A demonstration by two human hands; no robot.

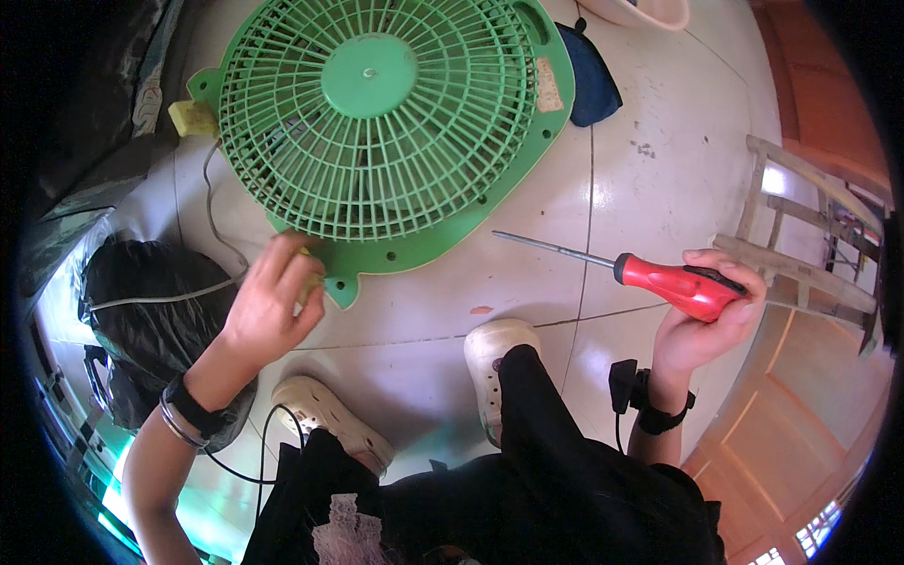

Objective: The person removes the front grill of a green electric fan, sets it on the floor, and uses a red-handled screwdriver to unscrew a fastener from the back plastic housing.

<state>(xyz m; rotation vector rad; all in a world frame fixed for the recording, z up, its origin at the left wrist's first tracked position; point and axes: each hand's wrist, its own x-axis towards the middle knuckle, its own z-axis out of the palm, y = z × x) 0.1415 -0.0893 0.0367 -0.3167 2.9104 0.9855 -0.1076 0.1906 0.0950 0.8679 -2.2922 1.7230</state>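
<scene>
A green plastic fan (369,74) with a round grille lies face up on the tiled floor. My left hand (275,289) is at its near left edge, the fingers blurred and curled around a yellow plastic piece (308,279) that they partly hide. A second yellow piece (192,118) sits on the fan's left side. To the right, my right hand (713,318) grips a screwdriver (671,282) by its red and black handle. Its metal shaft points left towards the fan, with the tip over the floor and apart from the green frame.
Several small screws (643,149) lie on the floor right of the fan. A grey cord (212,198) runs down to a black plastic bag (155,332). Beyond the fan are a dark blue cloth item (590,78) and a pale basin (646,13). A wooden rack (798,233) stands at right.
</scene>
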